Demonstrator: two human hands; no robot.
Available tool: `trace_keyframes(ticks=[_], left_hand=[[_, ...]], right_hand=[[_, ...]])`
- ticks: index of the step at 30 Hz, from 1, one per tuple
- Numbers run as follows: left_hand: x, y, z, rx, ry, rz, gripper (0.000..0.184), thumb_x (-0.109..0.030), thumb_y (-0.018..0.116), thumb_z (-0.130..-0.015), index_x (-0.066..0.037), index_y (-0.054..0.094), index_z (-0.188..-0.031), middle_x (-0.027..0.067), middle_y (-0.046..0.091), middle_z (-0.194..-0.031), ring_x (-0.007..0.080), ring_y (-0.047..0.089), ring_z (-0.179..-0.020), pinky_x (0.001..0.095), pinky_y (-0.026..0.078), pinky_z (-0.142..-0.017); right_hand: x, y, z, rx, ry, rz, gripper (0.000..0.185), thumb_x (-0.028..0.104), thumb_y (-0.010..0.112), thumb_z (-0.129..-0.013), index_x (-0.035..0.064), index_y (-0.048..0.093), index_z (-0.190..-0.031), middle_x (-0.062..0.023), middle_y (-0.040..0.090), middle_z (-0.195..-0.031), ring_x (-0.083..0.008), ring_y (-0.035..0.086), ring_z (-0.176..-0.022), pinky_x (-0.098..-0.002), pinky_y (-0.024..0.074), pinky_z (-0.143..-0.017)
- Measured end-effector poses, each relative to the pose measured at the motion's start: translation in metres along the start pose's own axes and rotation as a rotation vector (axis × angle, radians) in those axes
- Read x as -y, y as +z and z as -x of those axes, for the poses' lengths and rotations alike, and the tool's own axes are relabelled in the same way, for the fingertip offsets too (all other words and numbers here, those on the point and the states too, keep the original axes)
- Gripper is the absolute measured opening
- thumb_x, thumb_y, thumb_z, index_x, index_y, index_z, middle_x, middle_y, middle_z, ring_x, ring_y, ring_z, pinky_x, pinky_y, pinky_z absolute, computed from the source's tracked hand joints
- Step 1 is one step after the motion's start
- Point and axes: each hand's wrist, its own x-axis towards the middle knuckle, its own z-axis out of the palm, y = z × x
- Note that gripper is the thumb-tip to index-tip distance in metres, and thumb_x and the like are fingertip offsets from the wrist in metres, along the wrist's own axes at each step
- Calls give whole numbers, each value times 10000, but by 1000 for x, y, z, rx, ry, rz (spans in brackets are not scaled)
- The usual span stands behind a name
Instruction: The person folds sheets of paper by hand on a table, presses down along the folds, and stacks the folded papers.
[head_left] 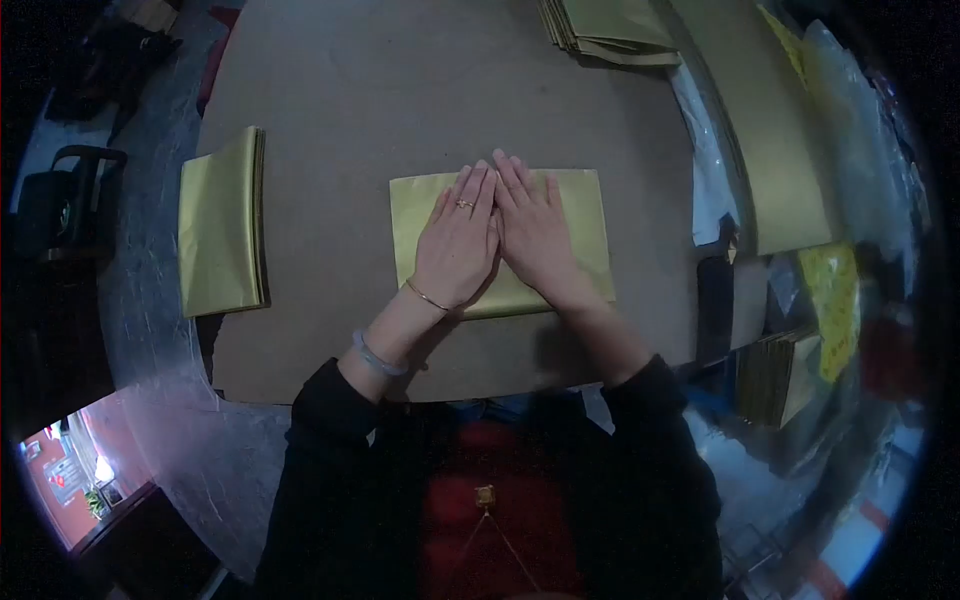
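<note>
A gold paper sheet (585,230), seemingly folded along its near edge, lies on the brown board in front of me. Flat on its left half rests my left hand (455,245), fingers stretched out, with a ring and bracelets on it. My right hand (537,235) lies flat beside it, fingers extended and slightly spread. The two hands touch or nearly touch at the index fingers and thumbs. Both palms face down on the paper, so its middle is hidden. Neither hand grips anything.
A stack of folded gold paper (222,225) lies at the board's left edge. Another gold stack (620,30) is at the far right. Large gold sheets (755,130) lie along the right side, near plastic wrapping (850,150). A further bundle (775,380) sits lower right.
</note>
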Motion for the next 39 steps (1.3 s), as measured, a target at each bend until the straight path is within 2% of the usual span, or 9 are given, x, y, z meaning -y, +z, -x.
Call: trace_keyframes(ticks=[19, 21, 25, 26, 27, 29, 31, 33, 39], left_hand=[[5, 20, 4, -85, 41, -48, 671, -441, 536, -887, 13, 396, -1361, 189, 380, -1421, 316, 347, -1332, 418, 309, -1076], [4, 20, 4, -69, 29, -74, 667, -445, 532, -886, 10, 401, -1357, 189, 389, -1414, 321, 362, -1321, 421, 324, -1062], [6, 23, 3, -71, 25, -71, 675, -471, 501, -891, 1, 395, -1361, 181, 397, -1415, 328, 365, -1320, 429, 320, -1055], [6, 25, 4, -79, 32, -87, 675, -472, 499, -890, 2, 396, -1360, 178, 397, -1415, 326, 361, -1322, 429, 309, -1064], [7, 24, 4, -78, 30, -81, 673, -470, 501, -889, 1, 398, -1358, 178, 398, -1414, 324, 360, -1324, 429, 308, -1066], [6, 24, 3, -76, 35, -97, 663, -462, 507, -889, 3, 405, -1350, 177, 407, -1405, 318, 359, -1324, 432, 311, -1066], [7, 26, 4, -90, 48, -98, 657, -460, 509, -889, 1, 411, -1346, 176, 412, -1399, 317, 361, -1322, 434, 318, -1062], [11, 29, 4, -140, 83, -119, 645, -457, 512, -889, -6, 418, -1340, 170, 427, -1385, 319, 375, -1310, 438, 339, -1046], [9, 29, 3, -108, 66, -149, 651, -464, 504, -895, -14, 409, -1356, 166, 413, -1403, 318, 385, -1308, 441, 342, -1045]], right_hand=[[-75, -6, 19, -71, 126, 2, 496, 326, 397, -969, 64, 379, -1391, -95, 353, -1469, -232, 336, -1357, -522, 249, -1091], [-86, -12, 23, 56, 234, 128, 556, 370, 343, -980, 75, 277, -1447, -95, 234, -1527, -244, 249, -1400, -506, 178, -1127], [-94, -20, 24, 50, 220, -117, 547, 363, 331, -981, 55, 299, -1432, -126, 268, -1509, -286, 280, -1381, -521, 141, -1129], [-98, -26, 27, -56, 287, -318, 502, 353, 393, -967, 32, 434, -1350, -165, 385, -1434, -317, 391, -1303, -484, 273, -1076], [-99, -38, 32, -50, 297, -310, 502, 353, 393, -967, 32, 434, -1350, -165, 385, -1434, -317, 391, -1303, -484, 273, -1076], [-103, -62, 56, -104, 606, -514, 414, 327, 478, -946, 5, 585, -1183, -197, 593, -1168, -328, 580, -1050, -434, 431, -904], [-104, -72, 91, -75, 700, -664, 355, 312, 524, -941, -8, 655, -1028, -112, 645, -829, -229, 609, -696, -348, 471, -644], [-104, -75, 125, 217, 947, -1007, 388, 340, 506, -966, 6, 590, -1144, 8, 563, -717, -56, 509, -585, -205, 412, -533], [-80, -84, 143, 342, 961, -1523, 329, 284, 477, -988, 18, 551, -1166, 34, 485, -628, -35, 409, -425, -194, 322, -377]])
